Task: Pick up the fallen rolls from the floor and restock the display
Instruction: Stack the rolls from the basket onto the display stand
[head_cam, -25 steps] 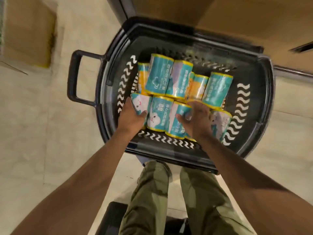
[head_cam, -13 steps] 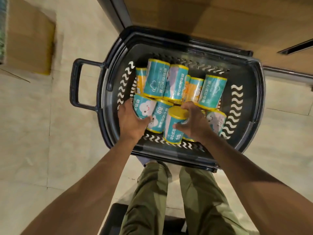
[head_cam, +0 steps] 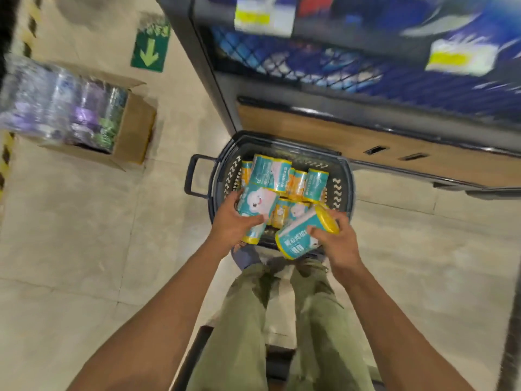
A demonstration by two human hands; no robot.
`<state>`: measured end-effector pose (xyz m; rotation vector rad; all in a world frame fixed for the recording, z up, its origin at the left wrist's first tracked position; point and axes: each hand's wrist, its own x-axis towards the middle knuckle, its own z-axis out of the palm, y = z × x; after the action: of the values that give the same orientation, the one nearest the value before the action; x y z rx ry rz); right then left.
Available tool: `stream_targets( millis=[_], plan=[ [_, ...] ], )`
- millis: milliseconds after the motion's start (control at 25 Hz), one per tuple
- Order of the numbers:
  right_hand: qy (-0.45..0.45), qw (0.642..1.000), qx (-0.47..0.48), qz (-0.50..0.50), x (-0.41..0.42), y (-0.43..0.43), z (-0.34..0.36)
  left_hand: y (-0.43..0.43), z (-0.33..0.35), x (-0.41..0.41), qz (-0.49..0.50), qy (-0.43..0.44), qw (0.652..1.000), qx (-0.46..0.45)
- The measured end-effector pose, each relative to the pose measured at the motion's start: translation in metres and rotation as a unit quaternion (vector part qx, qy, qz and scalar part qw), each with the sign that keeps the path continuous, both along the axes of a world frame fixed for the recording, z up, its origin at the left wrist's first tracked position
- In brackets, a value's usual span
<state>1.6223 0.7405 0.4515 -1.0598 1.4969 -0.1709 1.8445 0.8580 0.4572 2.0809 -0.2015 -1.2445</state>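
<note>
One roll [head_cam: 255, 208] gripped in the left hand [head_cam: 229, 227], another roll [head_cam: 299, 236] in the right hand [head_cam: 339, 241]; shelf goods [head_cam: 324, 62] blurred.

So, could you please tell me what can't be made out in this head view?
Head view only:
- Shelf goods and price tags: smeared by motion blur, unreadable.
- Basket floor and lower rolls: hidden by the upper rolls and both hands, the left hand and right hand.
- Wrapped packs in the cardboard box: blurred, cut off by the left edge.
- Left-hand roll and right-hand roll: print too small to read.
</note>
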Motion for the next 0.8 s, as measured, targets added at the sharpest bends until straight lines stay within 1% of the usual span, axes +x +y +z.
stream_targets(
  millis=[120, 200, 320, 400, 480, 560, 640, 800],
  plan=[
    [-0.052, 0.995, -0.009, -0.090, -0.019, 0.001, 0.098, -0.011, 0.088, -0.014, 0.021, 0.019, 0.999, -0.045],
    [-0.090, 0.980, 0.002, -0.178, -0.029, 0.002, 0.153, -0.019, 0.144, -0.026, 0.033, 0.024, 0.997, -0.073],
    [-0.143, 0.957, 0.018, -0.253, -0.041, -0.005, 0.213, -0.029, 0.206, -0.044, 0.039, 0.019, 0.995, -0.095],
    [-0.200, 0.936, 0.022, -0.288, -0.057, -0.021, 0.248, -0.042, 0.242, -0.062, 0.052, 0.010, 0.992, -0.118],
    [-0.232, 0.927, 0.012, -0.295, -0.075, -0.040, 0.275, -0.057, 0.275, -0.079, 0.068, 0.011, 0.988, -0.135],
    [-0.248, 0.931, 0.001, -0.268, -0.096, -0.058, 0.294, -0.072, 0.303, -0.100, 0.074, 0.014, 0.987, -0.141],
    [-0.272, 0.932, 0.021, -0.238, -0.115, -0.086, 0.314, -0.090, 0.333, -0.123, 0.105, 0.004, 0.980, -0.168],
    [-0.255, 0.949, 0.010, -0.183, -0.144, -0.143, 0.342, -0.126, 0.367, -0.164, 0.130, 0.011, 0.969, -0.211]
  ],
)
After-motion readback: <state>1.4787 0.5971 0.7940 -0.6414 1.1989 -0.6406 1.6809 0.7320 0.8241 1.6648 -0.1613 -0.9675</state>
